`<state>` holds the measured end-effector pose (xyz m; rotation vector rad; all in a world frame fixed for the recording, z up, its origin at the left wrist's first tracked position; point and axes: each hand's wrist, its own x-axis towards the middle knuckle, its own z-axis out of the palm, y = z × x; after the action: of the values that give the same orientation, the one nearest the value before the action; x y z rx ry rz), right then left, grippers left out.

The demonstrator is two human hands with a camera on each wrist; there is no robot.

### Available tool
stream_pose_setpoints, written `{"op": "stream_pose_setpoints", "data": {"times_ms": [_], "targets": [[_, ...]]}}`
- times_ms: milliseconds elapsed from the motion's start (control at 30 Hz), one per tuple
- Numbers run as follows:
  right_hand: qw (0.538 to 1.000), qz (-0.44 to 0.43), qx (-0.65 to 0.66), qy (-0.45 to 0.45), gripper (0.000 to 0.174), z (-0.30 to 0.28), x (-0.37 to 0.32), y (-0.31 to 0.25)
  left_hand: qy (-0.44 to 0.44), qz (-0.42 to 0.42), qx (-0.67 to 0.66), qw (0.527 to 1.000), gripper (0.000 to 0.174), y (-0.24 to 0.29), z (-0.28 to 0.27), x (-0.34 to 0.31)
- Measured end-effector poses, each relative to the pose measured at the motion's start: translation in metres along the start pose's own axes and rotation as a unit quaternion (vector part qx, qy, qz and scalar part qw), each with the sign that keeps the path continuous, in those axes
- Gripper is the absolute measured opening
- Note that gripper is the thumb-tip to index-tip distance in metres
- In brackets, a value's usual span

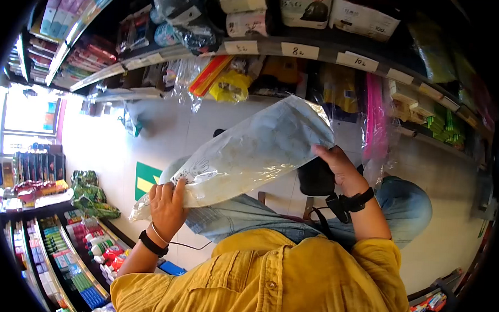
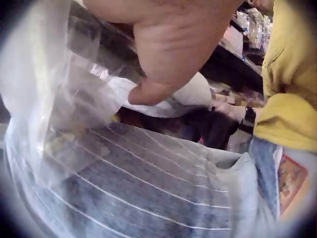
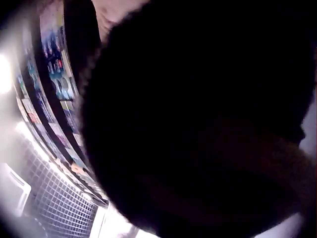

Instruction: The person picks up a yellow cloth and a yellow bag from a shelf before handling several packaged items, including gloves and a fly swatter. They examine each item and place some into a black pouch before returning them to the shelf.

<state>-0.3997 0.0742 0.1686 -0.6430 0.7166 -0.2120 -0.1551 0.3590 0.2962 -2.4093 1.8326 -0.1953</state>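
Observation:
A long clear plastic package [image 1: 249,150] with pale contents and printed marks near its left end lies slanted across the front of the person, above the knees. My left hand [image 1: 168,208] grips its lower left end, fingers over the top. At the upper right end, my right hand [image 1: 337,165] pinches the edge with the thumb on top; the other fingers are mostly hidden. In the left wrist view the left hand [image 2: 173,49] is close beside crinkled clear plastic [image 2: 54,94], over striped denim. A dark shape covers most of the right wrist view.
A shelf edge with price tags [image 1: 300,50] runs ahead, bearing bags and rolls. Below it hang a pink package [image 1: 376,116] and a yellow bag [image 1: 231,86]. Shelves of small goods [image 1: 75,254] stand at the left. A green floor sign [image 1: 147,180] lies on the tiles.

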Motion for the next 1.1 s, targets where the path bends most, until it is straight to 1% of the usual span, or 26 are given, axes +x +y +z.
{"op": "stream_pose_setpoints", "data": {"times_ms": [33, 100, 133, 167, 233, 267, 300, 367, 400, 433, 500, 533, 567, 633, 667, 700, 767, 800, 867, 900, 933, 967, 1000, 1033, 1067, 1100], "targets": [[0.999, -0.022, -0.046, 0.009, 0.06, 0.001, 0.002, 0.003, -0.005, -0.007, -0.001, 1.0, 0.051, 0.004, -0.003, -0.003], [0.988, -0.068, -0.138, 0.023, 0.057, 0.003, 0.008, 0.009, -0.054, -0.03, -0.103, 0.993, 0.057, 0.008, -0.012, -0.009], [0.99, -0.059, -0.123, 0.029, 0.053, -0.001, 0.01, 0.012, -0.12, -0.052, -0.189, 0.973, 0.061, 0.008, -0.018, -0.012], [0.99, -0.053, -0.126, 0.02, 0.053, -0.003, 0.011, 0.013, -0.122, -0.062, -0.188, 0.973, 0.061, 0.006, -0.018, -0.015], [0.995, -0.04, -0.086, 0.022, 0.051, -0.008, 0.014, 0.018, -0.159, -0.089, -0.344, 0.921, 0.065, -0.006, -0.016, -0.024], [0.993, -0.007, -0.105, 0.045, 0.049, -0.007, 0.012, 0.015, -0.168, -0.103, -0.3, 0.933, 0.073, -0.015, -0.014, -0.027], [0.993, -0.04, -0.1, 0.04, 0.047, -0.01, 0.013, 0.018, -0.168, -0.114, -0.298, 0.933, 0.073, -0.016, -0.013, -0.029], [0.99, -0.051, -0.125, 0.041, 0.046, -0.012, 0.016, 0.022, -0.11, -0.173, -0.18, 0.962, 0.081, -0.011, -0.016, -0.026], [0.99, -0.048, -0.129, 0.033, 0.046, -0.017, 0.019, 0.025, -0.12, -0.148, -0.132, 0.973, 0.088, -0.013, -0.008, -0.03], [0.986, -0.032, -0.158, 0.039, 0.046, -0.024, 0.023, 0.03, -0.12, -0.156, -0.131, 0.972, 0.088, -0.011, -0.006, -0.03], [0.981, -0.011, -0.192, 0.041, 0.047, -0.04, 0.023, 0.031, -0.146, -0.144, -0.056, 0.977, 0.088, -0.006, -0.003, -0.028], [0.969, -0.003, -0.237, 0.073, 0.045, -0.048, 0.021, 0.027, -0.116, -0.121, -0.06, 0.984, 0.084, -0.008, -0.004, -0.026], [0.953, 0.003, -0.283, 0.106, 0.044, -0.053, 0.017, 0.022, -0.117, -0.127, -0.06, 0.983, 0.084, -0.009, -0.002, -0.028], [0.923, -0.014, -0.355, 0.147, 0.038, -0.056, 0.004, 0.005, -0.127, -0.171, -0.108, 0.971, 0.082, -0.008, 0.004, -0.032], [0.908, -0.055, -0.376, 0.176, 0.036, -0.064, 0.001, 0.002, -0.099, -0.165, -0.111, 0.975, 0.077, -0.008, 0.007, -0.034], [0.877, -0.08, -0.422, 0.216, 0.041, -0.083, 0.003, 0.004, -0.099, -0.17, -0.112, 0.974, 0.077, -0.009, 0.008, -0.034], [0.788, -0.162, -0.519, 0.288, 0.046, -0.068, -0.007, -0.008, -0.104, -0.176, -0.109, 0.973, 0.071, -0.009, 0.008, -0.032], [0.698, -0.201, -0.594, 0.346, 0.048, -0.084, -0.002, -0.002, -0.104, -0.179, -0.111, 0.972, 0.071, -0.007, 0.01, -0.033], [0.703, -0.22, -0.593, 0.326, 0.046, -0.049, -0.007, -0.012, -0.01, -0.115, -0.077, 0.99, 0.058, -0.004, 0.014, -0.033], [0.709, -0.237, -0.588, 0.308, 0.044, -0.023, -0.011, -0.015, -0.011, -0.115, -0.076, 0.99, 0.058, -0.004, 0.015, -0.034], [0.764, -0.255, -0.53, 0.263, 0.04, 0.006, -0.009, -0.014, -0.005, -0.108, -0.074, 0.991, 0.055, -0.004, 0.017, -0.036], [0.77, -0.255, -0.536, 0.235, 0.036, 0.032, -0.007, -0.01, 0.0, -0.1, -0.071, 0.992, 0.052, -0.004, 0.019, -0.038], [0.789, -0.218, -0.541, 0.193, 0.031, 0.064, -0.007, -0.009, -0.001, -0.097, -0.072, 0.993, 0.052, -0.003, 0.022, -0.039], [0.845, -0.151, -0.496, 0.134, 0.029, 0.095, -0.009, -0.007, -0.004, -0.1, -0.08, 0.992, 0.053, -0.004, 0.025, -0.042], [0.821, -0.211, -0.526, 0.067, 0.028, 0.105, 0.0, 0.013, -0.007, -0.103, -0.089, 0.991, 0.054, -0.003, 0.028, -0.042], [0.765, -0.271, -0.584, -0.03, 0.029, 0.136, -0.001, 0.011, -0.008, -0.099, -0.09, 0.991, 0.054, -0.003, 0.029, -0.041]]}}
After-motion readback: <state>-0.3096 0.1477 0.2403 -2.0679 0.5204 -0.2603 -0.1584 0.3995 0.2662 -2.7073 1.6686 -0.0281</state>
